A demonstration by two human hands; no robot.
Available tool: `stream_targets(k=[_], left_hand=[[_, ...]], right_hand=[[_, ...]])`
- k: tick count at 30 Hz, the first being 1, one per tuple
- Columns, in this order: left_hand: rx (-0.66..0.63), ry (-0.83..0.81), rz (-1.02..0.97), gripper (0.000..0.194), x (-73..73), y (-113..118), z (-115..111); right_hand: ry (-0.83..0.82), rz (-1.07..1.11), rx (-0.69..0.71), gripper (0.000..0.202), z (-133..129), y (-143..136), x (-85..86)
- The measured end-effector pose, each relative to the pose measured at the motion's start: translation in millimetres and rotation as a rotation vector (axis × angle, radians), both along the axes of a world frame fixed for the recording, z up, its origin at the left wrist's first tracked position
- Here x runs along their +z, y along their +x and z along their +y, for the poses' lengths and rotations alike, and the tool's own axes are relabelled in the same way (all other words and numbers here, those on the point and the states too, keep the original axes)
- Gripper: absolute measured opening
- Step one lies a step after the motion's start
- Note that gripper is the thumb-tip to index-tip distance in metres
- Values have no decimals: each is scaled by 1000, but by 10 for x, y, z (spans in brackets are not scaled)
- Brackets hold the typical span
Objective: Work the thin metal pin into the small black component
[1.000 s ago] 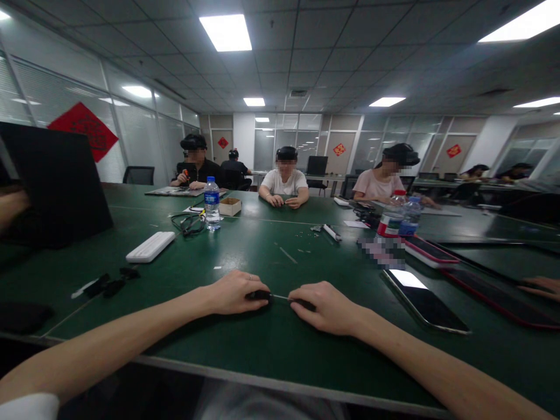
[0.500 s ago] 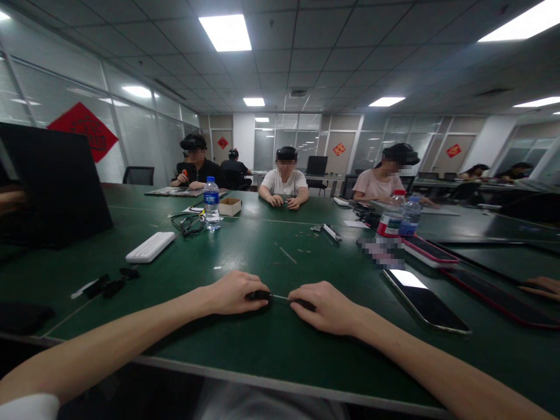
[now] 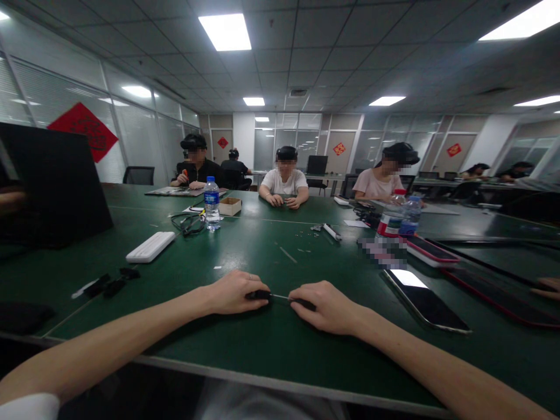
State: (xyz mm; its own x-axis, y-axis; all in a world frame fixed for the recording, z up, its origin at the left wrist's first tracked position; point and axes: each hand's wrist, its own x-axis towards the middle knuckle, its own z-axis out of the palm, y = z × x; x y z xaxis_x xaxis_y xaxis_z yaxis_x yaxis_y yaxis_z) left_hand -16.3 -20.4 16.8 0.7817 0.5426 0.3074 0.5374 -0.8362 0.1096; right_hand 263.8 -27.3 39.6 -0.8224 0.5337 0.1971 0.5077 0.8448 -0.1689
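Both my hands rest low over the green table [image 3: 184,338], near its front edge. Dark end pieces show at the fingers of each hand, and a thin pale metal rod [image 3: 279,297] spans the short gap between them. My left hand [image 3: 236,293] is closed around the left black end [image 3: 259,295]. Around the right black end [image 3: 306,304] the fingers of my right hand [image 3: 328,307] are curled. The exact kind of this rod with black ends is too small and covered to tell. To the right of my right hand lies a phone [image 3: 426,300].
A white power bank [image 3: 151,247], black scraps [image 3: 109,284], cables [image 3: 188,223] and a water bottle [image 3: 212,204] stand to the left. Drink bottles [image 3: 391,219] and a red-edged phone [image 3: 433,251] lie right. A person's hand [image 3: 546,287] is at the right edge; several people sit beyond.
My hands and the rod stay in nearly the same place. The other person's hand at the right edge has shifted slightly outward to the right.
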Motion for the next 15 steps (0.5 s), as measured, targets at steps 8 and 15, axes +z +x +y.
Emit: stream_targets(k=[8,15], left_hand=[[-14,14,3,28,-12,-5,9],[-35,-10,-4,31,-4,-24,19]], right_hand=[[-2,13,22,29,12,11,-13],[12,27,56,31,41,35,-27]])
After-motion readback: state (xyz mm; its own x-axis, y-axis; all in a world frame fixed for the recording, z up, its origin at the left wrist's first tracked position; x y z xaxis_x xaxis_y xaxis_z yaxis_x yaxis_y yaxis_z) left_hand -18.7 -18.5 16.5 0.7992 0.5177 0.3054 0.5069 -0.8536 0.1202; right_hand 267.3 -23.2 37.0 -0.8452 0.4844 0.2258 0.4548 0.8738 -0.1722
